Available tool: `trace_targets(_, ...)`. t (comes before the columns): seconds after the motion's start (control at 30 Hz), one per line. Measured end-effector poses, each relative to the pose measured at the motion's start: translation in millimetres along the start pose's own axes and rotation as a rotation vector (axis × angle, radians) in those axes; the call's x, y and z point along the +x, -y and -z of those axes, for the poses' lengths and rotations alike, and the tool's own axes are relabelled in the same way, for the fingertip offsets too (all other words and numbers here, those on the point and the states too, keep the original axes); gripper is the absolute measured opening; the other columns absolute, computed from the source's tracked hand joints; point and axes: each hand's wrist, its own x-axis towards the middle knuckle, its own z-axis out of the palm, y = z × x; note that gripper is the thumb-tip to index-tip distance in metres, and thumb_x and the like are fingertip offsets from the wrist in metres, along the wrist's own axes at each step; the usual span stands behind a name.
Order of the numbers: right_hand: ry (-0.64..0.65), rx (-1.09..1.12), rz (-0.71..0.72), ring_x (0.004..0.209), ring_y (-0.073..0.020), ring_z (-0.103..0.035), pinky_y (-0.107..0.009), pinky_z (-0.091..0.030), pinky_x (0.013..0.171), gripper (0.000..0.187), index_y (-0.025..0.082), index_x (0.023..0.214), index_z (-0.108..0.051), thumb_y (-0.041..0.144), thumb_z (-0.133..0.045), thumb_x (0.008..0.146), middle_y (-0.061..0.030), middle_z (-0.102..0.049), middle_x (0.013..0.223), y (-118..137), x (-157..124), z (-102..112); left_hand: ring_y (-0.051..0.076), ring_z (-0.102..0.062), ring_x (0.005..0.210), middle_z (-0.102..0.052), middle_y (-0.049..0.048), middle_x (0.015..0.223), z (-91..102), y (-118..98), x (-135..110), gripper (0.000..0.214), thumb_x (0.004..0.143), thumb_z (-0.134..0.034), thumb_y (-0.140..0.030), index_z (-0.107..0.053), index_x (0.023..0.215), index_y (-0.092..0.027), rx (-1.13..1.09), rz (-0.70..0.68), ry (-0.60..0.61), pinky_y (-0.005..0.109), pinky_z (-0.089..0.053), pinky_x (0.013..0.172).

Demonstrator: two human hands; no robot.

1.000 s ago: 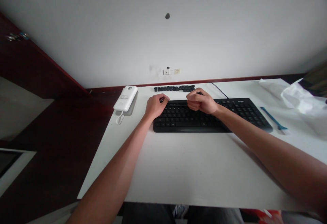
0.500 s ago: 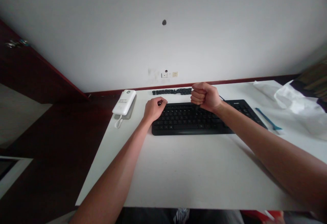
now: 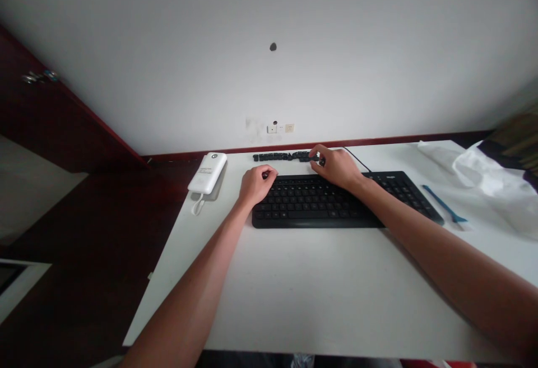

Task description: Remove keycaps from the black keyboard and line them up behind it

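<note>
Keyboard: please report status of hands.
Left hand at back-left corner of keyboard. Right hand at right end of black keycaps. Right forearm crosses over keyboard.

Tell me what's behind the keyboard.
A row of small black pieces, apparently keycaps, and a black cable show behind the keyboard. The right hand covers part of that space, so the row's right end can't be made out.

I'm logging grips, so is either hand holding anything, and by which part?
I can't tell for either: the right hand is at the loose black keys, the left hand curled by the keyboard, contacts unclear.
</note>
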Motion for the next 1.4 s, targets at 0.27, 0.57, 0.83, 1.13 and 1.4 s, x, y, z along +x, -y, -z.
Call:
trace_targets(0.27, 0.222, -0.147, 0.028, 0.079, -0.0268, -0.068, -0.036, -0.045, 0.073, 0.046, 0.027, 0.137, -0.068, 0.031, -0.047, 0.096, -0.0079, -0.078, 0.086, -5, 3, -4, 0.020, -0.073, 0.091, -0.080, -0.0008, 0.094, -1.0, 2, -1, 0.020, 0.095, -0.059, -0.029, -0.076, 0.085, -0.025, -0.005, -0.013, -0.013, 0.029, -0.053, 0.086)
trace_targets(0.57, 0.267, -0.173, 0.093, 0.079, -0.0249, -0.070, -0.034, -0.048, 0.078, 0.041, 0.030, 0.130, -0.072, 0.035, -0.049, 0.096, -0.0045, -0.079, 0.088, -4, 6, 3, 0.020, -0.073, 0.094, -0.080, -0.0010, 0.097, 1.0, -1, -1, 0.019, 0.095, -0.059, -0.029, -0.076, 0.085, -0.025, -0.016, 0.001, -0.005, 0.028, -0.053, 0.086)
trace_targets(0.83, 0.335, -0.156, 0.094, 0.082, -0.0241, -0.071, -0.033, -0.048, 0.074, 0.026, 0.026, 0.094, -0.082, 0.039, -0.060, 0.090, -0.0062, -0.079, 0.091, -8, 12, 26, 0.019, -0.073, 0.091, -0.080, -0.0016, 0.094, 0.6, 0, -1, 0.020, 0.094, -0.060, -0.028, -0.076, 0.084, -0.025, -0.017, -0.009, -0.016, 0.029, -0.052, 0.084)
trace_targets(1.13, 0.384, -0.171, 0.138, 0.079, -0.0227, -0.069, -0.032, -0.047, 0.070, 0.020, 0.027, 0.091, -0.081, 0.036, -0.063, 0.090, -0.0035, -0.079, 0.089, -13, 15, 32, 0.019, -0.072, 0.087, -0.079, -0.0023, 0.090, -0.2, 2, -1, 0.020, 0.093, -0.059, -0.028, -0.076, 0.083, -0.025, -0.021, -0.017, -0.017, 0.028, -0.050, 0.082)
trace_targets(1.4, 0.364, -0.094, 0.179, 0.086, -0.0248, -0.072, -0.036, -0.052, 0.080, 0.027, 0.025, 0.109, -0.081, 0.034, -0.066, 0.089, -0.0075, -0.080, 0.100, -28, 17, 26, 0.020, -0.072, 0.087, -0.079, -0.0007, 0.090, -1.3, 3, -1, 0.020, 0.093, -0.059, -0.029, -0.076, 0.083, -0.025, -0.017, -0.020, -0.020, 0.028, -0.051, 0.080)
